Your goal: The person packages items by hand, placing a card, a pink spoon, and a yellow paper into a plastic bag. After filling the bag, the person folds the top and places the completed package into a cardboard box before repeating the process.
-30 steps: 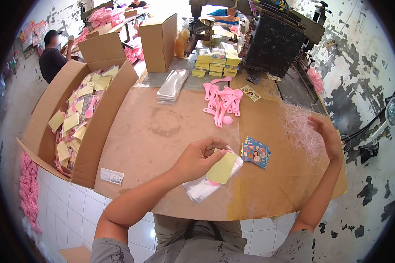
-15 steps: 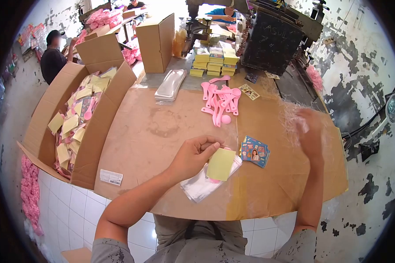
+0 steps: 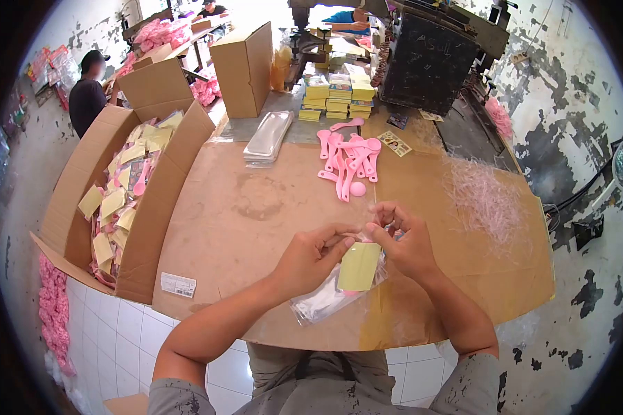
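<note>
My left hand [image 3: 313,259] is closed on the top edge of a clear plastic bag with a pale yellow card [image 3: 358,267] inside and a bit of pink below it. At the bag's upper end, my right hand [image 3: 410,243] pinches with thumb and finger; the exact grip is partly hidden. Beneath the packet lie several flat clear bags [image 3: 317,306]. Beyond my hands is a heap of pink plastic spoons [image 3: 353,158]. My right hand covers nearly all of the blue picture cards.
An open carton [image 3: 160,207] full of packets stands left. Thin clear strips [image 3: 484,197] are heaped right. Stacked cards [image 3: 329,97] and a pile of clear bags [image 3: 266,137] lie at the back, near a dark machine [image 3: 428,59]. People work beyond the table.
My right hand has moved left from the heap of clear strips to the top of the bag. The held packet has shifted slightly right, and the blue cards are now mostly covered.
</note>
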The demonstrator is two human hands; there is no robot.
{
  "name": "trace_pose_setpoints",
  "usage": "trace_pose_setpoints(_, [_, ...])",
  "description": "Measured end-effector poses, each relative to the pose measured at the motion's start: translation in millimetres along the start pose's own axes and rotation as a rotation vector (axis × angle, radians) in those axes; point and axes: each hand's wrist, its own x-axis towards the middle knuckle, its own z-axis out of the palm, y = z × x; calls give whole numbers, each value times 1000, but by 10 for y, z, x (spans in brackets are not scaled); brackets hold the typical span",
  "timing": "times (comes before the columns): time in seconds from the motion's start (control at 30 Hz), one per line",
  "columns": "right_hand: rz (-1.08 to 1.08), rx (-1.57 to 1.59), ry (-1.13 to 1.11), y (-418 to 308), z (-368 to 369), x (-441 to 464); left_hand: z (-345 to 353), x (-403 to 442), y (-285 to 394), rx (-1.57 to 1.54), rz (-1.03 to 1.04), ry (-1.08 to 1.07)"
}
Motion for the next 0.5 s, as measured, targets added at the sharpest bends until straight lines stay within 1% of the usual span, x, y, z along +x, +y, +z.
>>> trace_pose_setpoints(0.03, [-51, -84, 48, -31, 9, -2, 21, -13, 29, 33, 25, -12])
trace_pose_setpoints(0.13, [-174, -163, 209, -28, 28, -1, 84, -49, 27, 81, 65, -25])
trace_pose_setpoints(0.23, [-294, -295, 260, 68, 30, -6, 111, -56, 14, 69, 28, -14])
trace_pose_setpoints(0.33, [9, 43, 244, 119, 29, 1, 104, -39, 31, 1, -25, -13])
trace_pose_setpoints(0.43, [151, 467, 267, 108, -65, 29, 53, -24, 35, -47, -71, -25])
trace_pose_setpoints(0.5, [133, 508, 245, 183, -182, 79, 26, -20, 28, -83, -90, -27])
